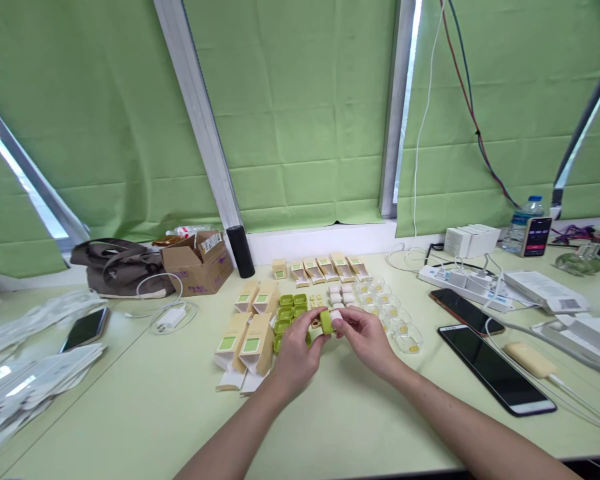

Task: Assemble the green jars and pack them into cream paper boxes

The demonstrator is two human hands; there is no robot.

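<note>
My left hand (300, 347) holds a small green case (327, 323) above the table, its fingers closed round the left side. Against the case's right side, my right hand (367, 337) pinches a small white piece (335, 316). Rows of green cases (285, 312) lie just behind and left of my left hand. White pieces (335, 299) stand behind the hands, with tiny yellowish parts (315, 298) beside them. Clear plastic shells (407, 339) lie to the right, near my right hand. Cream boxes with green windows (257, 343) lie to the left.
More cream boxes (326, 269) line the back. A brown carton (197, 270), a bag (123, 267) and a black cylinder (241, 251) stand back left. Phones (495, 367), cables and a power strip (463, 285) lie right. Plastic bags (35, 380) lie far left.
</note>
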